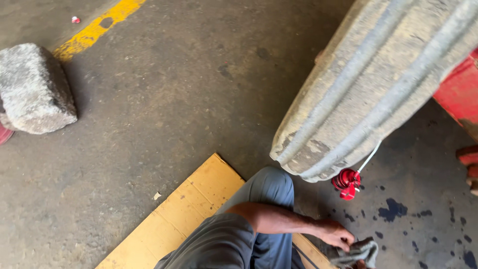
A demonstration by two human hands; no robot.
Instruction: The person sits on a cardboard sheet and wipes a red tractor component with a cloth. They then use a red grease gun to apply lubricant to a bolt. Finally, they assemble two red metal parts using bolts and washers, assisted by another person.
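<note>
My right hand (337, 234) is low at the bottom right, its fingers closed on a crumpled grey rag (359, 251) that rests on the stained concrete floor. My forearm reaches to it across my bent leg in grey-blue trousers (269, 192). Just above the hand a large, dusty, ribbed tyre (368, 84) fills the upper right. A small red fitting (347, 183) hangs from the tyre's lower edge on a white cord. My left hand is out of sight.
A sheet of yellow-brown cardboard (194, 204) lies under my leg. A rough grey stone block (34, 89) sits at the left beside a worn yellow floor line (97, 27). Red metal vehicle parts (460, 92) border the right edge. Dark oil spots (393, 209) dot the floor.
</note>
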